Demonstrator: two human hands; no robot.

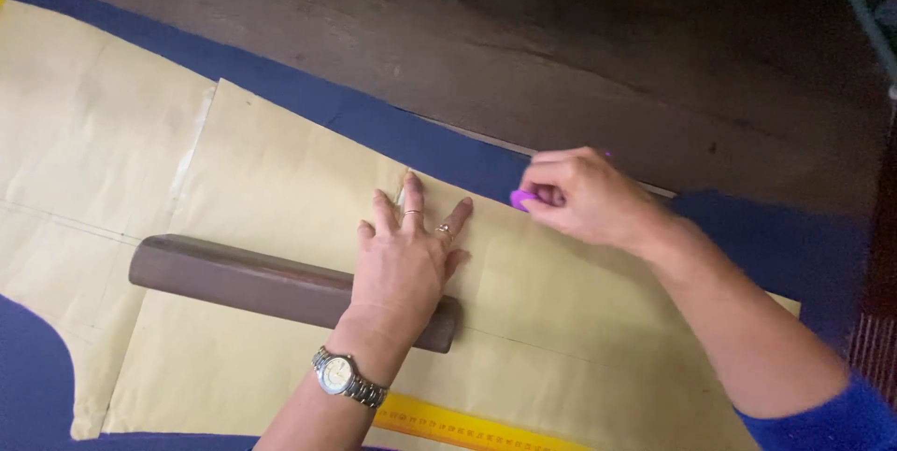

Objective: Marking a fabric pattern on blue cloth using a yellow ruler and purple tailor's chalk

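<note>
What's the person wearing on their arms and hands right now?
The left hand has rings on two fingers, and a silver metal-link wristwatch with a pale round dial sits on that wrist. The right hand shows no jewellery; a bright blue sleeve is pushed up toward the elbow.

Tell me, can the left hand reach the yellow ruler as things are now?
Probably yes: the left hand lies flat on the paper pattern, and the yellow ruler sits uncovered beside that forearm, with nothing between them.

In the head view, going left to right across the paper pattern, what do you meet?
Brown wooden bar → wristwatch → left hand pressing flat on the paper pattern → pink chalk → right hand pinching the chalk at the pattern's edge.
</note>
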